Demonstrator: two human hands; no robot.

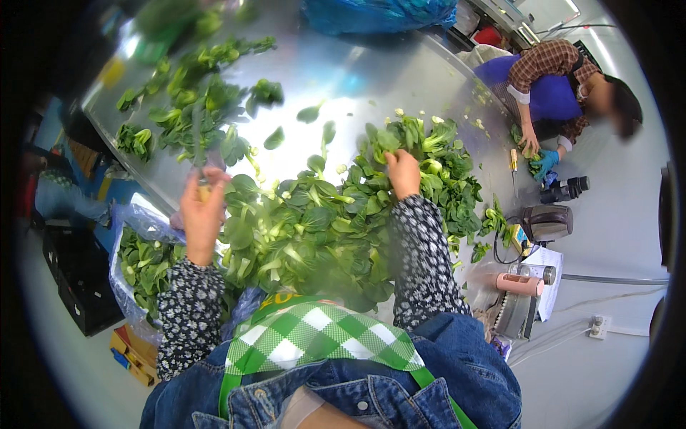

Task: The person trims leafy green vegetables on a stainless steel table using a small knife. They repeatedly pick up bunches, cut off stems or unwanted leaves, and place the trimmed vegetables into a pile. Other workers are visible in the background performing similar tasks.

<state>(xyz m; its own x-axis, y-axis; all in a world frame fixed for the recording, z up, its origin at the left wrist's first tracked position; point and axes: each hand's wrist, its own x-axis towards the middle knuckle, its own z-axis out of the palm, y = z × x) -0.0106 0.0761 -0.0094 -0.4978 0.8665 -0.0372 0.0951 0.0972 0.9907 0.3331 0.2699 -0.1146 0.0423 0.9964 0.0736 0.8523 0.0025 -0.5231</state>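
Observation:
My left hand (202, 212) is closed around the yellowish handle of a knife (198, 134), whose thin blade points away from me and looks blurred. Beneath and between my arms spreads a large heap of bok choy (316, 225), green leaves mixed with pale stems. At the far right part of that heap, my right hand (404, 174) has its fingertips on a bok choy head (385, 143). Beyond my left hand lies a looser group of bok choy (187, 107) on the metal table (332, 80). A few single leaves (274, 138) are scattered between the two groups.
Left of me, a plastic-lined container (120, 257) holds more bok choy. Black crates (80, 279) stand on the floor. On the right are another knife (514, 163), a kettle (546, 221) and a pink bottle (520, 284). Another person (554, 91) handles greens there. A blue bag (380, 16) sits opposite.

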